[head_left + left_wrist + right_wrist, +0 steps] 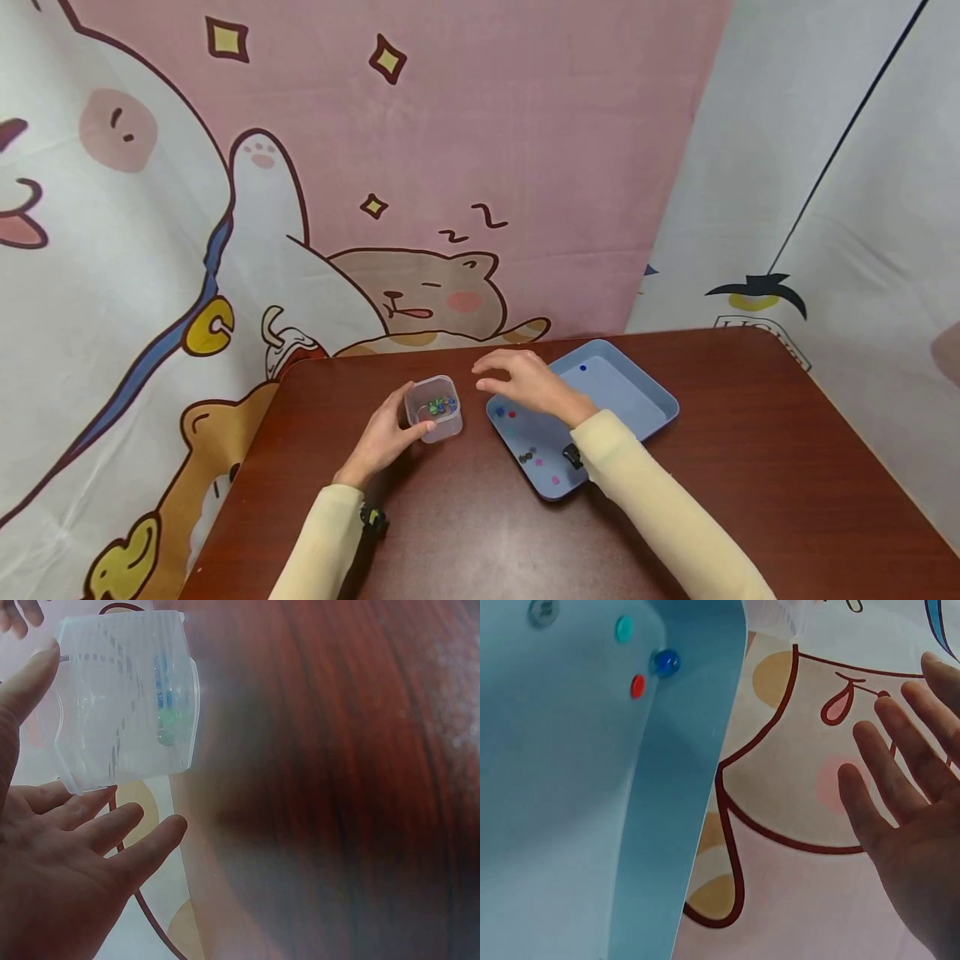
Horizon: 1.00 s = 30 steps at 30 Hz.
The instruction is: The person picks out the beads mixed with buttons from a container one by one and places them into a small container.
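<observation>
My left hand [381, 440] holds a small clear plastic container [444, 428] between thumb and fingers, above the left part of the table. Green and blue glass marbles [441, 406] lie at its bottom. In the left wrist view, the container [94, 750] rises between the thumb and the spread fingers. My right hand [525, 382] hovers between container and blue tray [626, 390], its fingers loosely bent with nothing in them. Inside the tray, a blue marble [667, 663] sits near a red button-like disc [637, 686] and a teal one [624, 628].
Pink and dark small pieces lie towards the tray's near end, and a lone blue piece [582, 367] sits near its far side. The brown table [465, 533] runs back to a cartoon-printed cloth [525, 150]. Both wrists wear dark straps.
</observation>
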Available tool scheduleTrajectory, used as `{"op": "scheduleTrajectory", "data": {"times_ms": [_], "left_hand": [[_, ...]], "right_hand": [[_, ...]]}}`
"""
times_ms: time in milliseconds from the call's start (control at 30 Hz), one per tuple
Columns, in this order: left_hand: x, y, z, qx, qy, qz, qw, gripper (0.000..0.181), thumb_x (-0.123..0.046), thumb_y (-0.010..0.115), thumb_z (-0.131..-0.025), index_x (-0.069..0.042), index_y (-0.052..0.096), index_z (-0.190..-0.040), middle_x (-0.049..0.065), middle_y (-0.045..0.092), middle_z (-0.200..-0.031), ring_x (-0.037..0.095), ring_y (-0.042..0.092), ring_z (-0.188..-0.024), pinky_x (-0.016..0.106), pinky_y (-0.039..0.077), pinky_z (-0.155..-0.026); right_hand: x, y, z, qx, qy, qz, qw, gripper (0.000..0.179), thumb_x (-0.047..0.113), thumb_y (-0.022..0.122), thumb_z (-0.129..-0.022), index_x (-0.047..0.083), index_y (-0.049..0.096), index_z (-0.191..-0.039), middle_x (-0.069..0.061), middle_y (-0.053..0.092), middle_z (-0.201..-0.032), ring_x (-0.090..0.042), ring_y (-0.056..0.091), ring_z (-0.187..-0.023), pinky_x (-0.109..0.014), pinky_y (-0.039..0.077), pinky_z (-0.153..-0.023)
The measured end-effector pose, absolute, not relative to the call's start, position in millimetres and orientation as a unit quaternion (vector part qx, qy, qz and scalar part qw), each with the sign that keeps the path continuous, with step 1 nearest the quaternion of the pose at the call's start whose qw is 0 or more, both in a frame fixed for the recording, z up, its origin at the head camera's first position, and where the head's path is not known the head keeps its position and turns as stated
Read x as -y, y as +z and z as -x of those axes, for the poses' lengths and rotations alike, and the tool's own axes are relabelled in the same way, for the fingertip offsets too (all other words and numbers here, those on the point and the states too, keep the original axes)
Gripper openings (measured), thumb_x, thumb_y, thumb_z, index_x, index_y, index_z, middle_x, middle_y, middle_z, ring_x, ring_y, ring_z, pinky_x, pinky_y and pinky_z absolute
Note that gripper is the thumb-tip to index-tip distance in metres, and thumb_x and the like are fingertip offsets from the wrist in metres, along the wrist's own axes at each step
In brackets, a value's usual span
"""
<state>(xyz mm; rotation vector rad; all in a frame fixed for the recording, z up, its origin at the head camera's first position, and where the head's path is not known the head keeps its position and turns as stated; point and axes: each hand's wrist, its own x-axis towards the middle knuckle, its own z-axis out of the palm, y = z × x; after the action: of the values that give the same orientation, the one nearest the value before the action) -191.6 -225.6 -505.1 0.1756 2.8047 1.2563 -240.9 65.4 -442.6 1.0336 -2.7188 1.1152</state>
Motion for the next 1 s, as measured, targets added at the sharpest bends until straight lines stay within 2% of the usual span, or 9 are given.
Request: {"op": "scheduleTrajectory", "data": {"times_ms": [300,767,1000], "left_hand": [[227.3,-504.8,190.2,-0.909,0.411,-0.056,0.033,0.093,-0.045,0.08,-0.083,-0.012,0.032,-0.156,0.014,0.039,-0.157,0.034,0.042,-0.143,0.057,0.036,-0.114],[226.8,-505.0,190.2,-0.909,0.412,-0.058,0.034,0.093,-0.045,0.079,-0.083,-0.012,0.032,-0.156,0.014,0.04,-0.157,0.034,0.044,-0.141,0.057,0.037,-0.113],[226.7,-505.4,190.6,-0.91,0.41,-0.058,0.033,0.093,-0.044,0.079,-0.084,-0.011,0.032,-0.156,0.014,0.039,-0.157,0.034,0.043,-0.142,0.057,0.037,-0.113]], "right_hand": [[-84.5,-443.1,242.5,0.873,0.343,-0.346,0.017,0.027,0.03,0.072,-0.093,0.021,0.073,-0.119,0.003,0.07,-0.124,-0.016,0.063,-0.121,-0.04,0.051,-0.102],[-103.6,-448.8,241.2,0.877,0.293,-0.381,0.002,0.027,0.034,0.073,-0.092,0.022,0.074,-0.116,0.009,0.07,-0.118,-0.009,0.066,-0.11,-0.032,0.054,-0.094],[-107.9,-453.1,239.9,0.881,0.259,-0.395,-0.012,0.028,0.028,0.073,-0.093,0.016,0.074,-0.118,0.005,0.07,-0.118,-0.013,0.066,-0.111,-0.034,0.054,-0.096]]}}
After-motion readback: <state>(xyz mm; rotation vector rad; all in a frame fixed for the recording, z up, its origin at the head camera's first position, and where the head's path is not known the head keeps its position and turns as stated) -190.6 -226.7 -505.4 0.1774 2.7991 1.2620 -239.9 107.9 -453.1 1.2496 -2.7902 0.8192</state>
